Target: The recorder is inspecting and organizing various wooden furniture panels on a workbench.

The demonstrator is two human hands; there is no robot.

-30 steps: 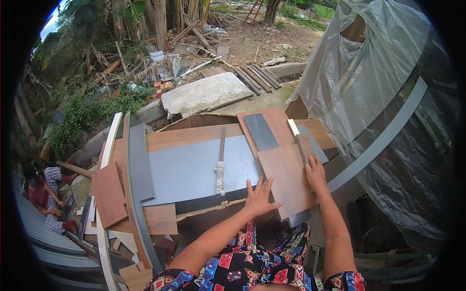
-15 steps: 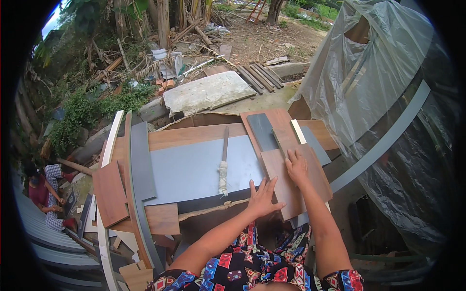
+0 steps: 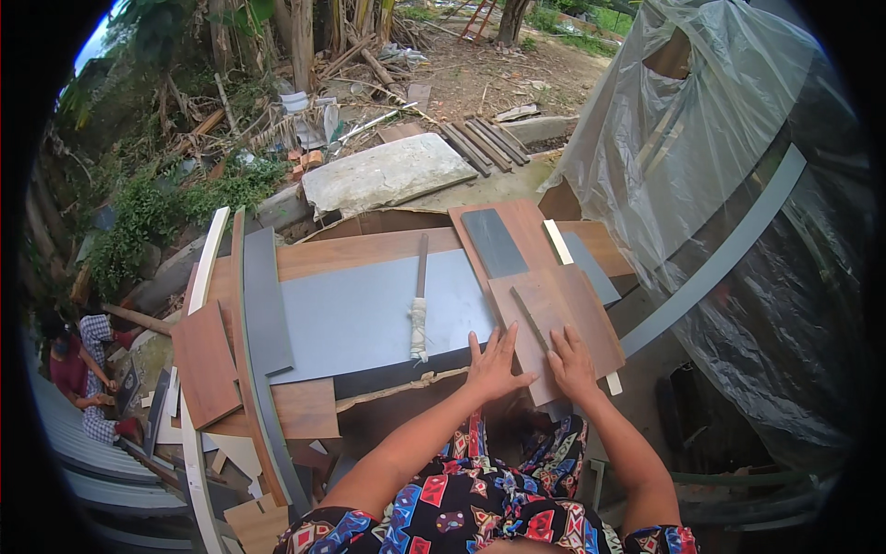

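Note:
A brown wood-grain board (image 3: 581, 305) lies over other boards in front of me. On it rests a thin dark strip (image 3: 530, 317), slanting across the surface. My left hand (image 3: 496, 367) has its fingers spread at the board's left edge, with nothing in it. Beside the near end of the strip, my right hand (image 3: 572, 365) lies flat on the board with fingers stretched out. A rod with a cloth-wrapped end (image 3: 419, 323) lies to the left on a grey panel (image 3: 365, 309).
Long strips (image 3: 242, 277) and a brown board (image 3: 207, 360) stand at the left. At the far left a person (image 3: 74, 365) sits low among offcuts. Clear plastic sheeting (image 3: 664, 166) hangs at the right behind a long grey strip (image 3: 729, 268). Beyond lies a pale slab (image 3: 392, 174).
My right hand has come back toward my body. The dark strip has moved nearer with it, from the board's far edge to its middle. My left hand stays by the left edge.

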